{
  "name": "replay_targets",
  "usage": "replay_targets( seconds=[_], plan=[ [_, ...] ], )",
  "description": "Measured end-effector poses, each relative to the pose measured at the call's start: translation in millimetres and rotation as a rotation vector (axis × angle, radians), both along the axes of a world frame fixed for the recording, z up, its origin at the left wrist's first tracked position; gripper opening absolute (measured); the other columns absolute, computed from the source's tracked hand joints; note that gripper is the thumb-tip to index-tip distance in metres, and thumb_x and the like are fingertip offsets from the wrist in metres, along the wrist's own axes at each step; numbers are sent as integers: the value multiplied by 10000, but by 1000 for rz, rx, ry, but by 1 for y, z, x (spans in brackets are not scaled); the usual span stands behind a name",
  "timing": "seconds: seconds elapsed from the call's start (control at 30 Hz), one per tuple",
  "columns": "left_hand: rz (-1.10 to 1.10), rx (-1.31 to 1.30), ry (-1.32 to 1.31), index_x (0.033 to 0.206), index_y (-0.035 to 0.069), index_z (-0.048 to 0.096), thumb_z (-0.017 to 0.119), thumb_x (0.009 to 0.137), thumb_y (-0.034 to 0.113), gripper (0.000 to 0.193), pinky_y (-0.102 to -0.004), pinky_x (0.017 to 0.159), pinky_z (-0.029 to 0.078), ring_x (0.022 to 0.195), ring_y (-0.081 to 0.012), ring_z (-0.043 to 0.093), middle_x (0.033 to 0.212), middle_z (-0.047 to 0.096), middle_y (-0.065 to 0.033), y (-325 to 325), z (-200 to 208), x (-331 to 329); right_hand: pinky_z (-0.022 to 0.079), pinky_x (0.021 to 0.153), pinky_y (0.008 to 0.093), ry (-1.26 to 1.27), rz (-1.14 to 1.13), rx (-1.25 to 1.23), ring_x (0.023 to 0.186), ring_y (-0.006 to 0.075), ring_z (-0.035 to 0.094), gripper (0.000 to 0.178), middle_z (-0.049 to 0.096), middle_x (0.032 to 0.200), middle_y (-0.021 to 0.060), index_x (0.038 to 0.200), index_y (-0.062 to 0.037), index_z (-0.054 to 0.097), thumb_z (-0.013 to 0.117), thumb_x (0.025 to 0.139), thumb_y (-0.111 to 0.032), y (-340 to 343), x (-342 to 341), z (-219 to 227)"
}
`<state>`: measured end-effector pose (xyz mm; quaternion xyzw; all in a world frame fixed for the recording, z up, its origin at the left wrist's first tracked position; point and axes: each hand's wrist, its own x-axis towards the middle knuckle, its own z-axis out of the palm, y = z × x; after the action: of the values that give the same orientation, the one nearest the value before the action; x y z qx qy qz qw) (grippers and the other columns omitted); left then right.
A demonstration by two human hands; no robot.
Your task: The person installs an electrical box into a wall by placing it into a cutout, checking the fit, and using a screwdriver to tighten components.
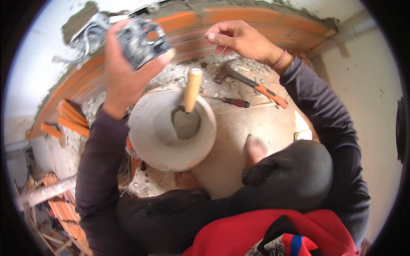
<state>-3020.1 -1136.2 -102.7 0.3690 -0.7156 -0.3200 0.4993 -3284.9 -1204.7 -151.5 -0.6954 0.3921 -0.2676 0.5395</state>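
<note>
My left hand (128, 72) is raised at the upper left with its fingers around a dark, box-shaped piece smeared with grey mortar, likely an electrical box (142, 42); motion blurs its detail. Higher on the right, my right hand (241, 40) is closed, thumb and forefinger pinched together in front of the brickwork. Whatever they may hold is too small to make out. Below both hands stands a mortar-coated bucket (145, 147). A trowel with a wooden handle (193, 89) leans inside it, its blade down in the grey mix.
On the dusty floor lie a claw hammer (256, 85) with an orange-black handle and a screwdriver (232, 102). Orange hollow bricks (243, 16) line the wall base. Cables (87, 40) hang from the wall at upper left. Brick pieces (70, 117) and rubble lie left of the bucket.
</note>
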Motion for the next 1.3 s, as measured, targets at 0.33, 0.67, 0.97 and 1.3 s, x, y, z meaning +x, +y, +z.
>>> replay_targets(
  seconds=[0.33, 0.67, 0.97, 1.3],
  plan=[
    [-235, 171, -434, 1296, 46, 365, 894, 548, 336, 961, -417, 967, 387, 1133, -283, 476, 1232, 470, -173, 60, 25, 0, 478, 668, 284, -66, -585, 448, 686, 94, 559, 61, 646, 786, 19, 871, -28, 649, 596, 862, -56, 225, -86, -149],
    [-323, 339, -774, 1227, 40, 405, 869, 515, 300, 888, -424, 968, 366, 1133, -298, 471, 1197, 466, -159, 90, 56, -52, 485, 674, 378, 312, -624, 126, 775, 302, 611, 250, 599, 754, 122, 844, -54, 639, 581, 860, -297, 322, -106, -190],
    [-506, 595, -526, 1183, 89, 517, 865, 549, 258, 743, -480, 912, 426, 1023, -373, 558, 1162, 569, -120, 115, 69, -28, 492, 682, 366, 310, -506, 168, 789, 282, 614, 273, 605, 776, 117, 919, -55, 638, 561, 894, -316, 281, -76, -207],
    [-265, 516, -443, 1123, 86, 485, 828, 536, 207, 691, -457, 836, 498, 1102, -373, 495, 1105, 543, -121, 188, 57, -26, 493, 699, 361, 309, -314, 406, 827, 268, 614, 303, 610, 843, 113, 982, -52, 617, 543, 908, -337, 202, -65, -237]
  ],
)
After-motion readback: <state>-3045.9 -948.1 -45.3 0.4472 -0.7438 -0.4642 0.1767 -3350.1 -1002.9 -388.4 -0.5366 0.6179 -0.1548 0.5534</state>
